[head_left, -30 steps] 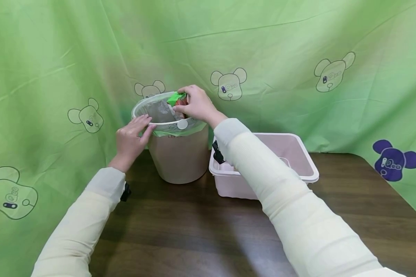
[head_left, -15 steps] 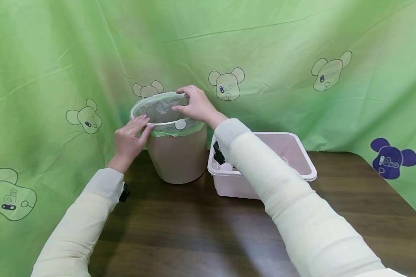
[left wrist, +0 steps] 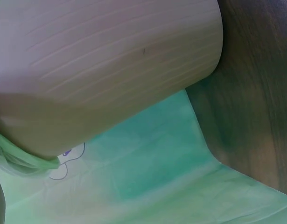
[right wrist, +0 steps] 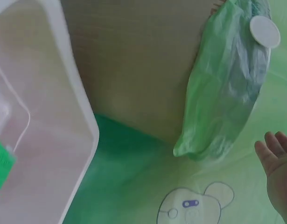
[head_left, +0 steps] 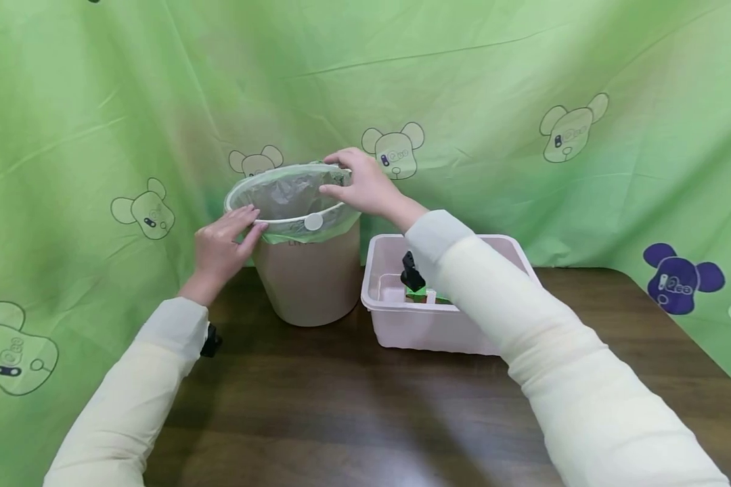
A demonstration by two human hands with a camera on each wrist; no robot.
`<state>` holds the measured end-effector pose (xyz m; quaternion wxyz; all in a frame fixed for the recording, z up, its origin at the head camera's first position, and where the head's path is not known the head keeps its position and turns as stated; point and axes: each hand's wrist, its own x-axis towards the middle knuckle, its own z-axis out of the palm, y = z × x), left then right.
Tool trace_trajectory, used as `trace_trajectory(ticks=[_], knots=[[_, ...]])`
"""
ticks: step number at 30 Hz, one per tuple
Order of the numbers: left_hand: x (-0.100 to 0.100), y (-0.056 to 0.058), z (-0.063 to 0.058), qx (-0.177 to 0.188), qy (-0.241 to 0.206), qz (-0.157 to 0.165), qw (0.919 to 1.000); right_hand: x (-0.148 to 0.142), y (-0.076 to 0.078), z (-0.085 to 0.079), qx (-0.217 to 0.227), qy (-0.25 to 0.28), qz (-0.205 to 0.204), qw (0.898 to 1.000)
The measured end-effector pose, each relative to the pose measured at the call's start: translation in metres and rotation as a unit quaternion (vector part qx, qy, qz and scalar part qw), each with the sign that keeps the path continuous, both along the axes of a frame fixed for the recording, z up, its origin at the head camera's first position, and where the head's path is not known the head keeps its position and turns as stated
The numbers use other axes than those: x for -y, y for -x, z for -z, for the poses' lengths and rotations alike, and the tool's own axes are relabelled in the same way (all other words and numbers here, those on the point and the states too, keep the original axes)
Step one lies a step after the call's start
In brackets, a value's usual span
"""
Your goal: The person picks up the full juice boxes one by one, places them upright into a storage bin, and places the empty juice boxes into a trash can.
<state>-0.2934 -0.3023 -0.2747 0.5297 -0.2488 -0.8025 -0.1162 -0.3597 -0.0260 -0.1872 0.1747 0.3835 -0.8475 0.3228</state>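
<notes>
A beige trash bin [head_left: 307, 281] stands upright on the table, lined with a translucent green bag [head_left: 304, 235] folded over its white rim. My left hand [head_left: 219, 247] holds the near left of that rim, fingers on top and thumb on the outer side. Over the far right of the bin's mouth is my right hand [head_left: 368, 182], fingers and thumb spread with nothing between them. In the right wrist view, that hand [right wrist: 278, 172] shows partly at the right edge, apart from the bag. The bin's bottom is hidden; the left wrist view shows mostly its side wall [left wrist: 110, 60].
Right of the bin sits a pale pink tub [head_left: 432, 328] with green packaging [head_left: 416, 295] inside, partly covered by my right forearm. A green curtain [head_left: 463, 81] with bear-head prints hangs behind and at the left. The table [head_left: 317, 406] is dark wood.
A second ago my right hand held a green and red wrapper over the bin; half a second ago it had left the fingers. My right hand has since shifted slightly right. My left hand stays at the rim.
</notes>
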Motion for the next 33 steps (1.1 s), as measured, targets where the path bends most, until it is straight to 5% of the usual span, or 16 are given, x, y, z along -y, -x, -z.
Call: trace_trajectory(ticks=[18,33], knots=[[-0.015,-0.011,-0.031,0.018,0.029,0.031,0.9989,-0.086,-0.016,0.010,0.007,-0.019,0.013,1.000],[-0.096,-0.023,-0.054,0.171,0.064,0.105,0.9776,-0.144,-0.040,0.021,-0.025,-0.113,0.054,0.992]])
